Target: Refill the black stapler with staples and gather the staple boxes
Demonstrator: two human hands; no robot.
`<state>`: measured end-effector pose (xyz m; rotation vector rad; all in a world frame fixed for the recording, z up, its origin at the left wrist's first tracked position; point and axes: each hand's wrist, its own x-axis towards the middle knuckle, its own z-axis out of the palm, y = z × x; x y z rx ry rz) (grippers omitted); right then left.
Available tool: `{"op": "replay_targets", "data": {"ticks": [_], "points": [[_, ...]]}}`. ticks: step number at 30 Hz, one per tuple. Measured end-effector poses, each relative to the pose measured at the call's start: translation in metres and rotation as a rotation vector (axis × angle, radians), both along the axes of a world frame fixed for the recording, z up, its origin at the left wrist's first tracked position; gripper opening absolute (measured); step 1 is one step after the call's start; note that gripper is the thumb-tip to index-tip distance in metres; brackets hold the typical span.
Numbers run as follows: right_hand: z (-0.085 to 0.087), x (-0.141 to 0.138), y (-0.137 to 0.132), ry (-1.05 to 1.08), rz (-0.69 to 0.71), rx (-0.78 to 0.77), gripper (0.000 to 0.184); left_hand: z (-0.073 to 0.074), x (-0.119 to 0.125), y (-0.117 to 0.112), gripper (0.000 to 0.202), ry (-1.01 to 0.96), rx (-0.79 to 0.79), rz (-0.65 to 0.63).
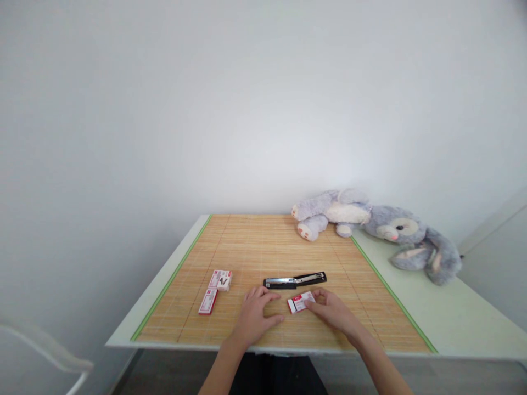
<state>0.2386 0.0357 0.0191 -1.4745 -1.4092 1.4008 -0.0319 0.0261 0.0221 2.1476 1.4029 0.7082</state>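
A small red and white staple box [300,302] lies on the bamboo mat [263,247] near the front edge, and my right hand [331,310] touches its right end with the fingertips. My left hand [255,315] rests flat on the mat just left of that box, fingers spread, holding nothing. A black stapler [295,281] lies on its side just beyond both hands. Two more staple boxes lie to the left: one [220,280] farther back, one [208,301] nearer.
A grey plush rabbit [382,227] sprawls at the back right, half on the mat and half on the white table [453,312]. A white wall stands behind the table. A white chair part [49,351] shows at the lower left.
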Motion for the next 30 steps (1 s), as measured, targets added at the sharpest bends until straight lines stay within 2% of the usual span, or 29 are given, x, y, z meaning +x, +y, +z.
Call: {"op": "replay_targets", "data": {"ticks": [4, 11, 16, 19, 22, 24, 26, 28, 30], "points": [[-0.012, -0.005, 0.007, -0.095, 0.045, 0.005, 0.044, 0.003, 0.002, -0.001, 0.056, -0.002, 0.002, 0.017], [-0.020, -0.027, -0.003, -0.099, -0.003, -0.065, 0.050, 0.008, 0.006, -0.005, 0.038, -0.018, 0.032, 0.017], [-0.023, -0.017, -0.006, -0.148, -0.050, -0.069, 0.049, 0.006, 0.004, -0.005, 0.028, -0.048, 0.046, 0.051], [-0.019, -0.006, -0.003, -0.211, -0.106, -0.018, 0.042, 0.007, 0.004, -0.005, 0.028, -0.058, 0.056, 0.060], [-0.004, -0.007, -0.001, -0.352, -0.171, 0.124, 0.029, 0.007, 0.004, -0.006, 0.029, -0.059, 0.057, 0.056], [0.012, -0.017, -0.002, -0.529, -0.092, 0.265, 0.021, 0.007, 0.004, -0.005, 0.028, -0.061, 0.060, 0.052], [0.027, -0.033, -0.002, -0.705, 0.098, 0.376, 0.018, 0.006, 0.005, -0.005, 0.028, -0.061, 0.062, 0.053], [0.038, -0.048, 0.002, -0.815, 0.231, 0.412, 0.018, 0.005, 0.005, -0.004, 0.029, -0.057, 0.060, 0.057], [0.042, -0.060, 0.009, -0.862, 0.295, 0.411, 0.015, 0.005, 0.004, -0.003, 0.030, -0.053, 0.052, 0.053]]}}
